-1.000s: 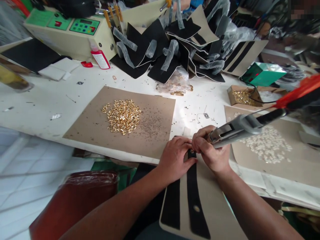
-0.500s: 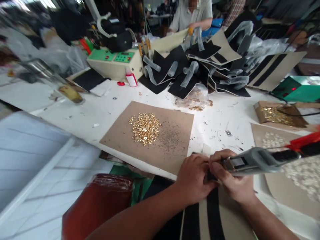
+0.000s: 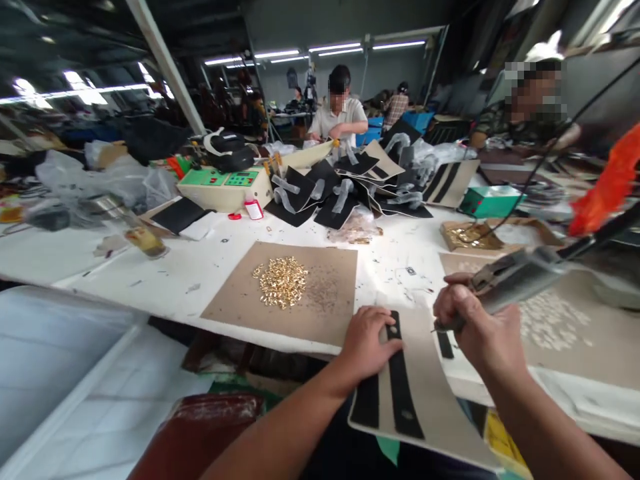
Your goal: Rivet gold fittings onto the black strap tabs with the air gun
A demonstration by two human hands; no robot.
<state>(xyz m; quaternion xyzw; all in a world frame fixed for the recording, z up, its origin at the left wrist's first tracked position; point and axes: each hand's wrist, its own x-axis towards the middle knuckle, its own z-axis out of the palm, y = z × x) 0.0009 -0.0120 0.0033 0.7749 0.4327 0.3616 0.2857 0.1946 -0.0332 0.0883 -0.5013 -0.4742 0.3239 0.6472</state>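
My left hand (image 3: pixel 371 341) grips the upper left part of a beige panel (image 3: pixel 434 380) with black strips, its thumb lying over one strip (image 3: pixel 406 393). Small round metal spots show on that strip. The panel's lower part hangs over the table's front edge. To the right, my right hand (image 3: pixel 477 320) is wrapped round a grey power screwdriver (image 3: pixel 520 280), whose thin tip points left, apart from the panel. Left of my hands, a pile of gold metal pieces (image 3: pixel 283 283) and scattered small dark screws (image 3: pixel 323 290) lie on a brown board (image 3: pixel 240 303).
Black and beige panels (image 3: pixel 345 193) with plastic-wrapped handles are heaped behind. A cream machine (image 3: pixel 225 187) and a glass jar (image 3: pixel 143 240) stand back left. White pieces (image 3: pixel 553 320) and a cardboard box (image 3: pixel 470 237) lie right. Other people sit beyond the table.
My hands have moved apart; the screwdriver has come away from the panel toward the right. More of the panel and strips shows. The head view has tilted up.
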